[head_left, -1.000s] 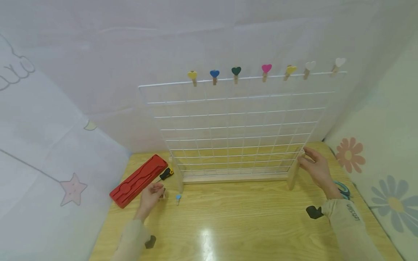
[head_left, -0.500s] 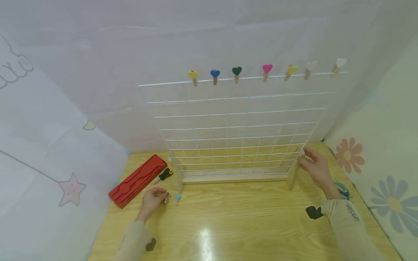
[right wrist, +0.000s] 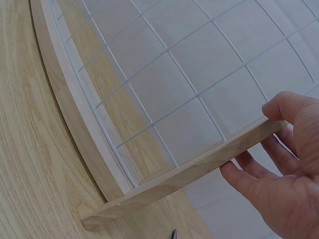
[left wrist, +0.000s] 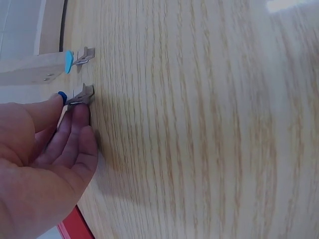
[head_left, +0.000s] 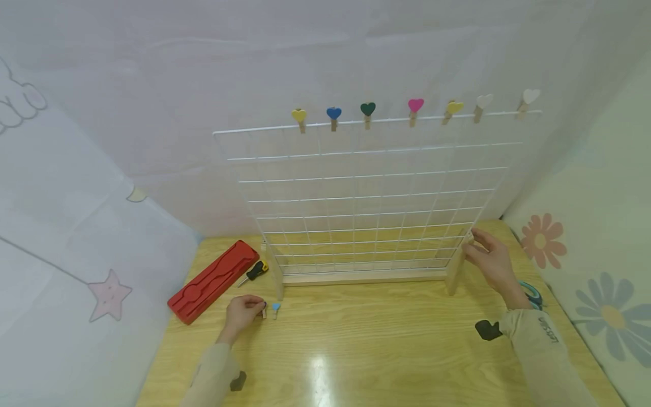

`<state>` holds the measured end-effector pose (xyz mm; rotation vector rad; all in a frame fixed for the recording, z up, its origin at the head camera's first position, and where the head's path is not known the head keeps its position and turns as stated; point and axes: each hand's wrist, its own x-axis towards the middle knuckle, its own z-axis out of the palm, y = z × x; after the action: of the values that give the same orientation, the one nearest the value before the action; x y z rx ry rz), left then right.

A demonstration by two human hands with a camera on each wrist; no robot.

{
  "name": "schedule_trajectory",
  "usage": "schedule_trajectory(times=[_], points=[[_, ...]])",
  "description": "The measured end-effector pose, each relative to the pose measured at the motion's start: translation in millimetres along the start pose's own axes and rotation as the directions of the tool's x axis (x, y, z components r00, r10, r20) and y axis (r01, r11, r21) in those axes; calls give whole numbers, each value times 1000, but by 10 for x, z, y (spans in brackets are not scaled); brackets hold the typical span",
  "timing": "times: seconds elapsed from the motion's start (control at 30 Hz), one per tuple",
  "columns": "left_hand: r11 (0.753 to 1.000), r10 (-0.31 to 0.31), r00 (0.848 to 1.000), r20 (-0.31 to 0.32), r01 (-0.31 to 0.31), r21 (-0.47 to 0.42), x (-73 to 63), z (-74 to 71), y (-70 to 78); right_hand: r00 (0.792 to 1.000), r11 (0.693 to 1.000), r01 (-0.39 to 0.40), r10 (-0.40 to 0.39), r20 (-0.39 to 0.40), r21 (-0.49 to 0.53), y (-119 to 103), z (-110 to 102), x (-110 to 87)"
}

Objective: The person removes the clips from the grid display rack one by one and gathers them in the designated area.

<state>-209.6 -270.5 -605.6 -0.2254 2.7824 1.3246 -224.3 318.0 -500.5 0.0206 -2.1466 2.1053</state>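
My left hand: (head_left: pixel 241 312) thumb and fingertips pinch a dark-blue heart clothespin (left wrist: pixel 82 94) by its heart end and side, low over the table; I cannot tell whether its wooden tip touches the wood.
My right hand: (head_left: pixel 490 263) wrapped on the upper part of the right wooden post (head_left: pixel 455 274), thumb on the inner edge, fingers on the outer side.
Light-blue heart clothespin: (head_left: pixel 276 308) on the table (head_left: pixel 381 339) just beside the pinched one, to its right in the head view, with nothing gripping it.
Left wooden post: (head_left: pixel 274 277) its foot ends just beyond the two clothespins, so it stands between them and the mesh.
White wire grid: (head_left: pixel 354 198) upright between the two posts, leaning slightly back, above a wooden bottom rail (head_left: pixel 363 278).
Top wire: seven heart clothespins sit along it, from left to right yellow (head_left: pixel 299 116), blue (head_left: pixel 334 113), dark green (head_left: pixel 368 109), pink (head_left: pixel 415 105), yellow, white and white, the left end of the wire bare.
Screwdriver: (head_left: pixel 254 271) black and yellow handle, lying beyond my left fingers, near the left post.
Red molded tray: (head_left: pixel 213 282) slanting beside the screwdriver, its near end to the left of my left hand.
Teal-handled scissors: (head_left: pixel 531 295) beside my right wrist, which hides part of them.
Walls: pale printed sheets close in behind the grid and on both sides, a pink star (head_left: pixel 110 295) on the left, flowers (head_left: pixel 544 241) on the right.
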Motion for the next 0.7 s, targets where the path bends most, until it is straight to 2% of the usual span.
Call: schedule_trajectory(times=[0.27,0.47,0.7], points=[[998,2,1000,12,-3,69,2,11,24,1000,1000,14,-14,9,17,2,1,0],[991,15,1000,9,-16,129,11,21,23,1000,1000,-5,5,6,4,5,3,1],[991,13,1000,11,-14,137,9,30,47,1000,1000,-8,8,3,10,10,0,12]])
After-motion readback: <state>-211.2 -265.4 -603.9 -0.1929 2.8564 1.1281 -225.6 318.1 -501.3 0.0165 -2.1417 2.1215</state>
